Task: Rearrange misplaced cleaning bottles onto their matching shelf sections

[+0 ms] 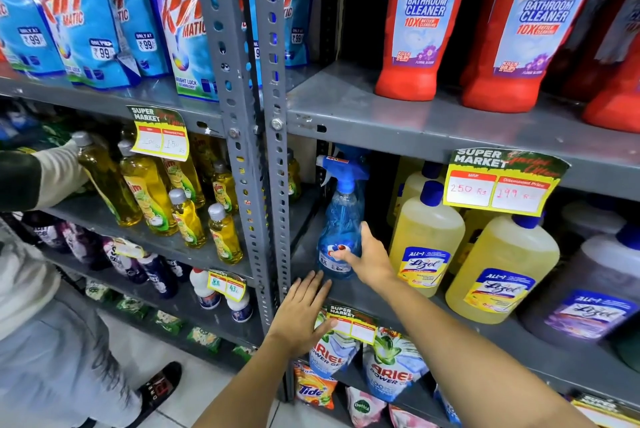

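Observation:
A blue spray bottle (341,220) with a blue trigger head stands upright at the left end of the grey middle shelf (374,299), next to yellow Lizol bottles (424,237). My right hand (367,254) wraps around the lower part of the spray bottle, thumb across its label. My left hand (301,310) rests flat, fingers spread, on the shelf's front edge just below the bottle and holds nothing.
Red Harpic bottles (415,19) fill the shelf above. Left of the grey upright (263,185) stand yellow Vim bottles (149,192), where another person's hand (65,164) grips one. Purple Lizol bottles (585,292) stand at right. Detergent pouches (391,362) sit below.

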`<state>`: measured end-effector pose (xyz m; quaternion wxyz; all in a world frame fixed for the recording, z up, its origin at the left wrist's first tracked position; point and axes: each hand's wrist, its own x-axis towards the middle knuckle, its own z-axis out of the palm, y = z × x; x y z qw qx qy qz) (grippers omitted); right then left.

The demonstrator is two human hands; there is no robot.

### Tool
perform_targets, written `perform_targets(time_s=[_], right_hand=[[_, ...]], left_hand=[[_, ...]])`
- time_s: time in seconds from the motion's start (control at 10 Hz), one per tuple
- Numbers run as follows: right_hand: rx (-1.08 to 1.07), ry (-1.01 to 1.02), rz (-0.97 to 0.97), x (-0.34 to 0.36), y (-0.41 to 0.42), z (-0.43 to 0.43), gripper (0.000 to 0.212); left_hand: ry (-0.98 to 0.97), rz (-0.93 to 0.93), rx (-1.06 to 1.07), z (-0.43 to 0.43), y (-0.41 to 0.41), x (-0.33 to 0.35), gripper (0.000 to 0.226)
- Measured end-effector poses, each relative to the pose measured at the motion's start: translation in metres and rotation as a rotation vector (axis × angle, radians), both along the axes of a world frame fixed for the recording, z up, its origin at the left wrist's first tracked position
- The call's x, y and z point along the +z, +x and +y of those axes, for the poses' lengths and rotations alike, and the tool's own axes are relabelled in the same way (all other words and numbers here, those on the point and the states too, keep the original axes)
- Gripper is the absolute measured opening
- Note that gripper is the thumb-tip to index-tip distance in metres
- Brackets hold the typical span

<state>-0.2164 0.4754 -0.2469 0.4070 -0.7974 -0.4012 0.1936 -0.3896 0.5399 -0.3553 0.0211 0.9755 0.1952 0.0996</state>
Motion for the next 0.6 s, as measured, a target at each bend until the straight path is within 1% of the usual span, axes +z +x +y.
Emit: perform_targets(time_s=[0.3,0.4,0.5,0.6], right_hand=[[-0.019,-0.012,0.005,-0.001,-0.002,-0.002,0.063],[-0.026,-0.005,0.034,-0.004,-0.003,0.000,0.065],[-0.051,0.029,0.122,0.007,-0.009,-0.005,0.083],[-0.183,0.301,0.142,0.015,-0.026,-0.023,0.092]], left_hand=[[-0.038,0.081,0.006,0.000,-0.002,0.009,0.071],[-0.020,0.083,0.009,0.003,0.000,0.004,0.071],[-0.072,0.093,-0.006,0.005,-0.002,0.013,0.075],[-0.168,-0.004,-0.023,-0.002,-0.002,0.024,0.072]])
